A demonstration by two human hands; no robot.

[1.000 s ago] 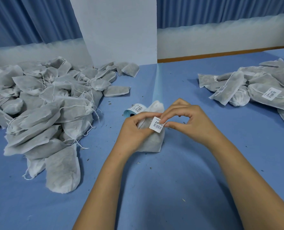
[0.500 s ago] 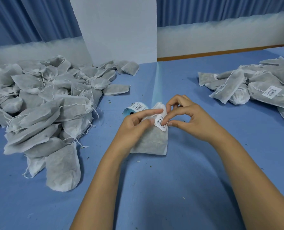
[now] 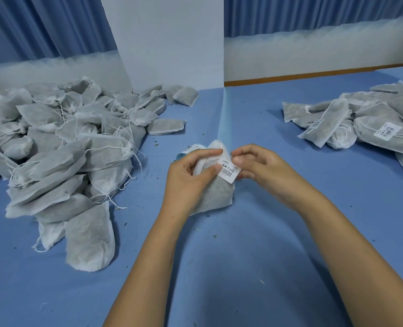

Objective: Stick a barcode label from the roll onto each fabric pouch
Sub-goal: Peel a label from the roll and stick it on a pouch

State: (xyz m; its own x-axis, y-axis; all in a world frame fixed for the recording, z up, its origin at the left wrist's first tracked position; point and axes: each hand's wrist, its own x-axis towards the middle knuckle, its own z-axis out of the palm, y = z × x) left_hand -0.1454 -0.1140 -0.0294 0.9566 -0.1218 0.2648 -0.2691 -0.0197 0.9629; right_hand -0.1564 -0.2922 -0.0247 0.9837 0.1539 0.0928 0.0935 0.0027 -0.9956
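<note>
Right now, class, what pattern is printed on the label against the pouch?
Black barcode lines on the white label; head view.

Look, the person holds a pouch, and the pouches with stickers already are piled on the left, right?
No. The head view shows the stickered pouches piled on the right; the left pile shows no stickers. The person does hold a pouch.

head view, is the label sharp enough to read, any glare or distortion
Head view: the label shows sharp bars, its text too small to read; no glare, only a soft shadow on the table; the pillar leans from wide-angle distortion.
</note>
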